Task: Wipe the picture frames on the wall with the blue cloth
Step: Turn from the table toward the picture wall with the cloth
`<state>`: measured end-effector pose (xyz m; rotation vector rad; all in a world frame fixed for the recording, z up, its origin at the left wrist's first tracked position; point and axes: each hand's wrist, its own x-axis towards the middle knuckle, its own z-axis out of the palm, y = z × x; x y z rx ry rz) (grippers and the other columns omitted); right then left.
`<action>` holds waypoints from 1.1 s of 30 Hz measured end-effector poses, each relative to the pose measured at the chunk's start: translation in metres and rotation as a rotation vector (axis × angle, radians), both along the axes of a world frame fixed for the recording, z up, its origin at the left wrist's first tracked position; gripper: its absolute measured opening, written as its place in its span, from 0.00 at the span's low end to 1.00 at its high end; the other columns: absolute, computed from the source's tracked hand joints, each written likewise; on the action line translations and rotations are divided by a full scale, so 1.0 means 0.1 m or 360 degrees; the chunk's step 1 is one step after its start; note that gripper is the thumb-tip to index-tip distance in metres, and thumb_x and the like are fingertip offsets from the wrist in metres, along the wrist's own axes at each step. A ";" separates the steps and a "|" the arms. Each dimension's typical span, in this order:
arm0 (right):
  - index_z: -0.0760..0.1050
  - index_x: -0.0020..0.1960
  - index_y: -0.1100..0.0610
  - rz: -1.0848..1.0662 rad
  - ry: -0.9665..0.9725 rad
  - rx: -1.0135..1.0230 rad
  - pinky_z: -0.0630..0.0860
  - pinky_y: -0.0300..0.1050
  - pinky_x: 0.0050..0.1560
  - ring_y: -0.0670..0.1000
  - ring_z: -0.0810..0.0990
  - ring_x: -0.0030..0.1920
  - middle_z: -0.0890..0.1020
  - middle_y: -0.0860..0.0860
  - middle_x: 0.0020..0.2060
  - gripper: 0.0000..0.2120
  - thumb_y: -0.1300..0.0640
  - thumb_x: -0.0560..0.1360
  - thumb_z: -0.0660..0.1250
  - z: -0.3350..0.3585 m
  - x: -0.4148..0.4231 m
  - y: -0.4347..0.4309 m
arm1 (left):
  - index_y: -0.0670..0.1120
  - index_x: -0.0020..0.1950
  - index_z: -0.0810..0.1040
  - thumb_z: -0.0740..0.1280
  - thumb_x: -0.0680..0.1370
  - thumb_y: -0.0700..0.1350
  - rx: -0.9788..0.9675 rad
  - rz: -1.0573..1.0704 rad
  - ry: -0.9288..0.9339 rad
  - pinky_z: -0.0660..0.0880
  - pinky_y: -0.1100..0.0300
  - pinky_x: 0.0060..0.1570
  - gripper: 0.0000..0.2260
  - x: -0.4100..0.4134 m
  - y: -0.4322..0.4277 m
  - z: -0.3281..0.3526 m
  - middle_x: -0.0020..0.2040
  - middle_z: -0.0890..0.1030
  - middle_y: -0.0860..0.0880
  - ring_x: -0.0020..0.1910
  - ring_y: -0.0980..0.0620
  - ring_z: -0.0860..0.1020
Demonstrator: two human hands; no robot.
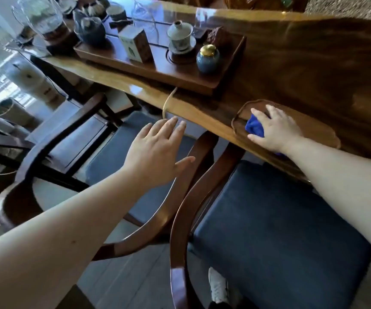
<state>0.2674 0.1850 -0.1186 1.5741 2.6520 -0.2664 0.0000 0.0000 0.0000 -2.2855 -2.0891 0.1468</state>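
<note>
The blue cloth (255, 128) lies bunched on a small dark wooden tray (318, 130) at the near edge of the long wooden table (313, 63). My right hand (273, 128) rests on top of the cloth, its fingers curled over it. Only a crumpled part of the cloth shows under the palm. My left hand (157, 150) hovers flat with spread fingers above the chair to the left, touching nothing. No picture frame or wall is in view.
Two wooden armchairs with dark blue cushions (280, 230) stand pushed against the table below my arms. A tea tray (164, 65) holds a box, a lidded cup (180, 36), a blue jar (208, 59) and a teapot (90, 30). Glassware stands at the far left.
</note>
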 end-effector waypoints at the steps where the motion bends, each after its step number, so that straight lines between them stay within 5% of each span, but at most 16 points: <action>1: 0.52 0.76 0.47 -0.0041 0.0010 -0.0039 0.62 0.59 0.67 0.62 0.59 0.71 0.59 0.61 0.73 0.35 0.36 0.74 0.59 -0.04 0.00 -0.01 | 0.44 0.76 0.59 0.57 0.75 0.66 -0.0033 0.0010 0.0018 0.61 0.45 0.72 0.37 -0.02 0.00 -0.03 0.75 0.66 0.43 0.73 0.44 0.62; 7: 0.61 0.73 0.51 -0.0047 0.0031 0.0144 0.73 0.55 0.51 0.62 0.73 0.56 0.71 0.61 0.61 0.28 0.43 0.76 0.61 -0.20 0.00 -0.08 | 0.43 0.75 0.60 0.57 0.75 0.67 -0.0033 0.0050 0.0077 0.61 0.45 0.71 0.37 -0.11 0.00 -0.10 0.74 0.66 0.42 0.73 0.43 0.63; 11: 0.65 0.69 0.51 -0.0088 0.0083 0.0051 0.72 0.50 0.40 0.60 0.76 0.42 0.72 0.59 0.51 0.21 0.50 0.77 0.62 -0.04 -0.09 -0.13 | 0.44 0.75 0.60 0.56 0.75 0.67 -0.0054 0.0050 0.0114 0.62 0.45 0.70 0.37 -0.14 -0.08 -0.04 0.74 0.67 0.42 0.73 0.43 0.64; 22: 0.74 0.64 0.50 0.0635 0.0569 0.0154 0.75 0.50 0.32 0.62 0.80 0.38 0.77 0.55 0.48 0.23 0.51 0.69 0.71 0.85 -1.41 -0.93 | 0.45 0.77 0.57 0.52 0.76 0.68 0.0047 0.0371 0.0212 0.60 0.47 0.72 0.37 -0.61 -0.89 0.63 0.76 0.64 0.44 0.75 0.45 0.60; 33: 0.71 0.65 0.51 0.1304 0.0926 0.0387 0.73 0.45 0.29 0.59 0.79 0.36 0.75 0.55 0.51 0.24 0.49 0.71 0.68 2.08 -3.20 -2.22 | 0.41 0.70 0.69 0.57 0.74 0.65 0.0414 0.0851 0.0388 0.71 0.45 0.63 0.34 -1.67 -2.53 1.60 0.67 0.75 0.41 0.66 0.41 0.72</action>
